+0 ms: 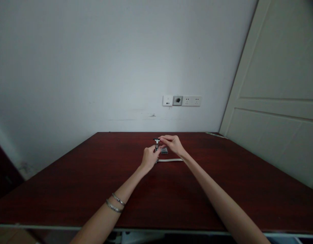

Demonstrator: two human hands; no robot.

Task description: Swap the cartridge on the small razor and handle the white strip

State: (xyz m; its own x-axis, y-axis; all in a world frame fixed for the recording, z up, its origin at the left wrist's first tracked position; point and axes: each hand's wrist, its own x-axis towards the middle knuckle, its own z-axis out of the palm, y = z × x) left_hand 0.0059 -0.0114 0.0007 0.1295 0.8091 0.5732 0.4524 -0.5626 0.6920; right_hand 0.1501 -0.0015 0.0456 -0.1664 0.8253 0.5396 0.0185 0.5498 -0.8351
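Note:
My left hand [149, 158] is closed around the lower part of a small upright metal object [157, 143] with a dark cross-piece on top, held just above the dark red table [95, 183]. My right hand [173, 143] pinches the top of the same object from the right. A small dark flat piece [164, 150] lies on the table under my right hand. A pale flat strip [169, 160] lies on the table just in front of the hands. What the metal object is I cannot make out.
A white wall rises behind the table, with a row of sockets [182, 100] above the far edge. A pale door [278, 101] stands at the right. Two thin bracelets [116, 202] sit on my left wrist.

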